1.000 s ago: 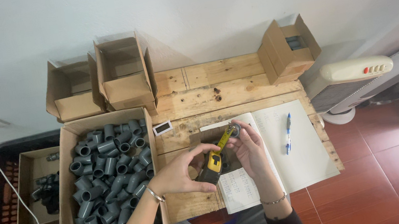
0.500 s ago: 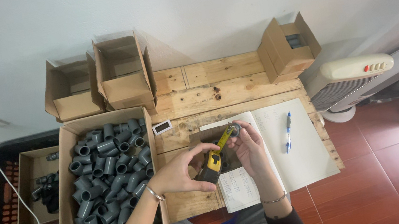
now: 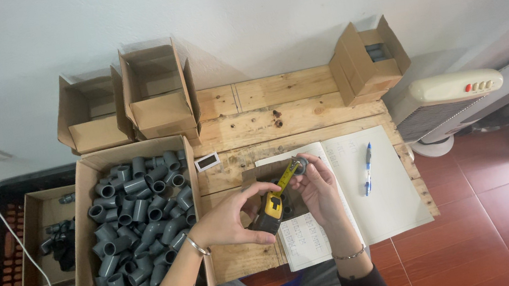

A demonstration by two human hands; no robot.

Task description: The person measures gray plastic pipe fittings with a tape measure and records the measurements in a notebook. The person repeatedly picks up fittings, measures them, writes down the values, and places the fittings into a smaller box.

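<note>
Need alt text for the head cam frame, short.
Seen from above, a left hand holds a yellow tape measure whose blade reaches a small grey fitting in the right hand, over an open notebook; a box of grey pipe fittings sits left.

Left hand [image 3: 229,222] gripping yellow tape measure [image 3: 271,207], blade drawn up to small grey pipe fitting [image 3: 300,166] pinched in right hand [image 3: 317,189], open notebook [image 3: 373,202] with blue pen [image 3: 367,169] on wooden tabletop [image 3: 277,115], cardboard box [image 3: 85,190] of grey elbow fittings [image 3: 137,216] at left.
</note>
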